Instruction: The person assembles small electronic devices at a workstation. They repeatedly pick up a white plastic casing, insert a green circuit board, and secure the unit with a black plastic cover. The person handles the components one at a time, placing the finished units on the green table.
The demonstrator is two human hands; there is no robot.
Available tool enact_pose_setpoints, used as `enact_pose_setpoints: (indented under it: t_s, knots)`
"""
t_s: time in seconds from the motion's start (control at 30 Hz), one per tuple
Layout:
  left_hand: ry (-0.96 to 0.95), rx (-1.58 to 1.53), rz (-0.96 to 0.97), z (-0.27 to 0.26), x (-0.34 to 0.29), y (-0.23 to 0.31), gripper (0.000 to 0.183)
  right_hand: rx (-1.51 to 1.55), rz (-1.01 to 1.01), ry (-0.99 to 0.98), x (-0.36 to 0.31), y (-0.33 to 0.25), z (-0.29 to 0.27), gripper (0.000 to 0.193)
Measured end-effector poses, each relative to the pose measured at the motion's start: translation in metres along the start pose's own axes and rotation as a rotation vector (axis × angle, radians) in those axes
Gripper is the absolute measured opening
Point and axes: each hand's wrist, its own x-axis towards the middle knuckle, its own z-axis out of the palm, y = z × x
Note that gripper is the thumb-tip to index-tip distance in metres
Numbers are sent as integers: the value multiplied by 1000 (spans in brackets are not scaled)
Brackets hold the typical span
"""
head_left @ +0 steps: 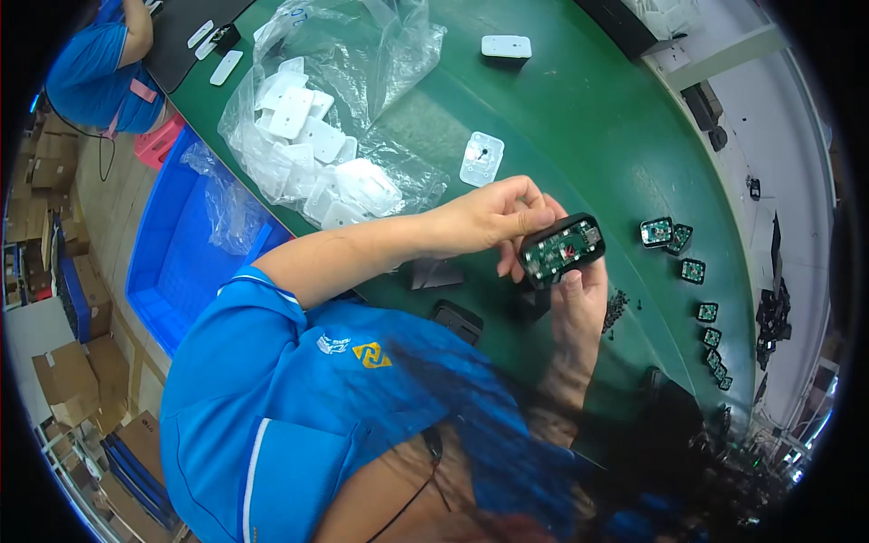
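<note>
Left hand [493, 217] and right hand [579, 294] grip one black housing [563, 250].

Just one view here, from your head-mounted fisheye, looking steeply down over your own shoulder and sleeve at the green table [579, 118]. It sits close to your hands in the middle, and the wide lens bends the table edge and floor around the rim.
</note>
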Motion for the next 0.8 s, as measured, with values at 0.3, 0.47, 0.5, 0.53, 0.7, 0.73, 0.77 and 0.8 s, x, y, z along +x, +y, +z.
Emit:
enact_pose_setpoints:
  t_s: [0.3, 0.47, 0.5, 0.53, 0.7, 0.73, 0.77, 0.8]
  knots:
    - [518, 1637, 323, -50, 17, -29, 58, -1461, -484, 276, 42, 7, -52, 37]
    - [331, 1607, 552, -64, 27, -29, 37, -1491, -324, 79, 35, 1, -61, 39]
    - [254, 1571, 571, -66, 29, -28, 37, -1458, -246, 70, 34, -2, -61, 35]
    - [179, 1533, 590, -68, 31, -27, 38, -1450, -274, 20, 37, -5, -65, 37]
    - [145, 1350, 617, -81, 36, -28, 37, -1302, -390, 59, 53, -6, -32, 37]
    - [162, 1270, 643, -84, 36, -29, 38, -1249, -423, 30, 58, -2, -27, 36]
    - [153, 1226, 632, -87, 34, -29, 42, -1249, -427, 14, 62, 2, -22, 36]
    - [164, 1186, 614, -89, 29, -26, 45, -1244, -435, -22, 69, 4, -17, 36]
